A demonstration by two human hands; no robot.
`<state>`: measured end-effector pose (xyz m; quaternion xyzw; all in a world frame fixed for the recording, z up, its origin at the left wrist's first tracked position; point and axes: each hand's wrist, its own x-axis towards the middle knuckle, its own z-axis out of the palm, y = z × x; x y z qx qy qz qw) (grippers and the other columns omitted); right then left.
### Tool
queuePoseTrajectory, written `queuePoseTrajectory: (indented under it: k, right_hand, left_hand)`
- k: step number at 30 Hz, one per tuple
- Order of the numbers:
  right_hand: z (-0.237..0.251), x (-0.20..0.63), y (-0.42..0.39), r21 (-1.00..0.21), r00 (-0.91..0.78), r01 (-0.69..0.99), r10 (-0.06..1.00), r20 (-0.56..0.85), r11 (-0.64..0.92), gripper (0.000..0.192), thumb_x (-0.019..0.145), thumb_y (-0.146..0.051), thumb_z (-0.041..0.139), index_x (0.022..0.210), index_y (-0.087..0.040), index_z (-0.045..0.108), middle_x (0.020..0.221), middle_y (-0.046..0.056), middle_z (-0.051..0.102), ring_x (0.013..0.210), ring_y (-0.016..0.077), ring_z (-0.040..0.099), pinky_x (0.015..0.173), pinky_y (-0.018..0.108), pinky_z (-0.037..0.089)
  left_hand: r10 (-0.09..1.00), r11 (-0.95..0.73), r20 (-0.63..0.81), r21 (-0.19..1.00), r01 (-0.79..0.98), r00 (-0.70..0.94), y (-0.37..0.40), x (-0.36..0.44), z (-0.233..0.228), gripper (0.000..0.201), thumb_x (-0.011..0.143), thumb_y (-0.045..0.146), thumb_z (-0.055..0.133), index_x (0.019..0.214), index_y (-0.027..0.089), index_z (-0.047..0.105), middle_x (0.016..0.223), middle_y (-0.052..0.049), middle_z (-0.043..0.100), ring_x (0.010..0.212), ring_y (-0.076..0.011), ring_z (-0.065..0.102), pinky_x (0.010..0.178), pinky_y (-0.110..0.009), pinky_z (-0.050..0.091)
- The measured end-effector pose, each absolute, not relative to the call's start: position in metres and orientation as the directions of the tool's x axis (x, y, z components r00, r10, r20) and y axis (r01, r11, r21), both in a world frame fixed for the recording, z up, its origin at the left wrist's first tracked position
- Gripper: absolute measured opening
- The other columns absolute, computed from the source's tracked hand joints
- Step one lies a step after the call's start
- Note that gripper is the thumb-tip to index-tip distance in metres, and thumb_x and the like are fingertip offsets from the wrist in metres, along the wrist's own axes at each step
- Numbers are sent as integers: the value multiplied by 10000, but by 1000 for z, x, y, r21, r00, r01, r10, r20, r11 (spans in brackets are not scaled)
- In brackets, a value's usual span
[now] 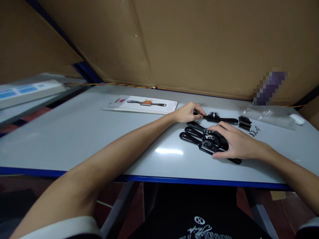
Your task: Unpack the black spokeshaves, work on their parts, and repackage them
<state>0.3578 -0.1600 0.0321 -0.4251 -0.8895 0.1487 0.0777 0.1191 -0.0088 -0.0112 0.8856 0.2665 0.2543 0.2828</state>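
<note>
Several black two-handled metal tool bodies lie on a grey table (74, 132). My left hand (188, 112) pinches the left handle of the farthest one, a black spokeshave (220, 119). My right hand (235, 142) rests flat, fingers spread, on top of a stack of three similar black tool bodies (199, 137) lying side by side. Their right ends are hidden under my palm.
A printed leaflet (142, 104) showing the tool lies at the back left. Small black blades (244, 122), a few screws (254, 131), a clear plastic bag (269, 114) and a white object (297, 119) sit at the right. Cardboard walls stand behind the table.
</note>
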Motion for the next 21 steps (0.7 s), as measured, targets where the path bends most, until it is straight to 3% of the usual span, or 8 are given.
queuePoseTrajectory:
  k: [5, 12, 16, 21]
  right_hand:
    - [30, 360, -157, -233, -636, 739, 769, 67, 632, 762, 841, -585, 769, 1476, -215, 569, 1298, 164, 680, 1177, 394, 639, 1000, 563, 517]
    - [26, 366, -152, -253, -658, 708, 746, 105, 660, 692, 848, -591, 787, 1413, -234, 607, 1340, 151, 701, 1238, 387, 636, 1054, 564, 496]
    - [25, 369, -151, -228, -680, 681, 717, 156, 696, 597, 853, -598, 792, 1288, -216, 646, 1402, 175, 636, 1239, 380, 627, 1046, 546, 505]
    - [22, 371, -147, -226, -686, 671, 707, 173, 706, 583, 848, -609, 808, 1229, -209, 623, 1275, 154, 655, 1133, 350, 645, 986, 511, 526]
  left_hand:
    - [591, -683, 243, 659, 317, 769, -11, 115, -4, 277, 832, 262, 660, 1010, 162, 847, 1033, -95, 815, 928, -209, 737, 857, -318, 561]
    - [557, -632, 93, 692, 349, 825, -17, 107, 6, 290, 807, 318, 700, 1016, 168, 833, 895, -64, 808, 721, -171, 665, 669, -275, 490]
    - [541, -626, 70, 700, 345, 838, -17, 106, 7, 285, 810, 329, 706, 1022, 180, 825, 911, -56, 806, 749, -170, 673, 679, -267, 482]
    - [542, -585, 2, 718, 377, 840, -18, 108, 6, 330, 809, 335, 702, 1061, 149, 806, 957, -64, 793, 840, -185, 682, 752, -279, 489]
